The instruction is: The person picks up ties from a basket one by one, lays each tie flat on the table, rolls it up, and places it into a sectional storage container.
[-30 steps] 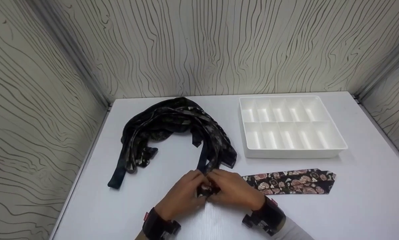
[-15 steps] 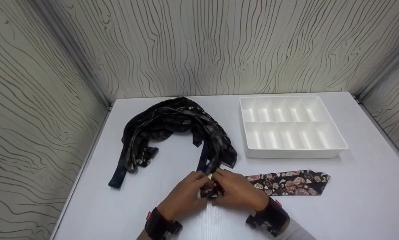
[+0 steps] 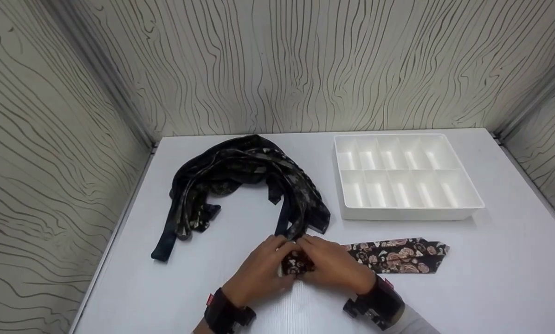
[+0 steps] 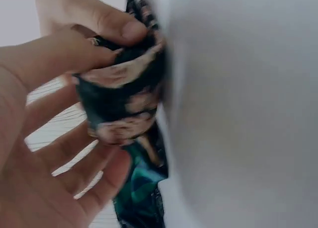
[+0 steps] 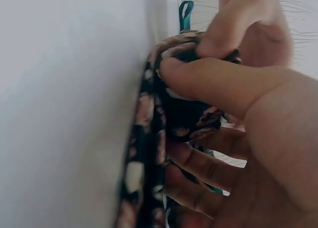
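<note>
A floral necktie (image 3: 398,256), dark with pink roses, lies partly flat on the table and points right. Its other end is a roll (image 4: 121,99) between both hands. My left hand (image 3: 259,265) grips the roll from the left, thumb on top and fingers around its side. From the right, my right hand (image 3: 335,263) pinches the same roll, its thumb close to the left thumb. In the right wrist view the flat strip (image 5: 141,153) runs from the roll along the table. Just beyond the hands lies a heap of dark neckties (image 3: 240,162).
A white tray (image 3: 409,213) with two rows of compartments stands at the back right. One dark blue tie end (image 3: 164,246) sticks out at the heap's left. Wood-grain patterned walls (image 3: 277,69) border the white table (image 3: 157,297).
The necktie's flat end has drawn leftward toward the hands as its rolled part turned between the fingers. Both hands have shifted slightly right. The heap and the tray are unmoved.
</note>
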Action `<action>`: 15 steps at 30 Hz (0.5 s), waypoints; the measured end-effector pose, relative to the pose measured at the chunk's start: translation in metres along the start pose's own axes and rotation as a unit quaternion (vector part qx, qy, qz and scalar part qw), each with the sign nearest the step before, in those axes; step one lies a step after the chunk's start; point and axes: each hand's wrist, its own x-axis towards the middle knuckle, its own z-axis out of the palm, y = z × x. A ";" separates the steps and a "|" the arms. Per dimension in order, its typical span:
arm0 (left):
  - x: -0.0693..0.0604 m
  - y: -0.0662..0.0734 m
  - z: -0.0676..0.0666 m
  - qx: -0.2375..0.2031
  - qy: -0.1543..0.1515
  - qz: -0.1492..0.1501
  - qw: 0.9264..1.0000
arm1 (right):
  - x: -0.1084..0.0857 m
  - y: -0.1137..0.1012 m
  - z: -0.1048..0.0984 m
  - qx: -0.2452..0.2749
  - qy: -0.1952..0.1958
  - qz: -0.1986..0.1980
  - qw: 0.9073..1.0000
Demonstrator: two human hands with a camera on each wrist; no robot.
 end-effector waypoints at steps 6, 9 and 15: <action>0.001 0.000 0.002 0.017 0.012 0.009 1.000 | 0.000 0.003 -0.003 0.016 -0.003 -0.001 1.000; 0.003 0.001 0.003 0.006 0.016 0.010 1.000 | 0.000 0.004 -0.004 0.011 0.004 -0.003 1.000; 0.008 0.003 0.004 0.006 0.037 0.039 0.999 | -0.001 0.005 -0.006 0.012 -0.004 0.006 1.000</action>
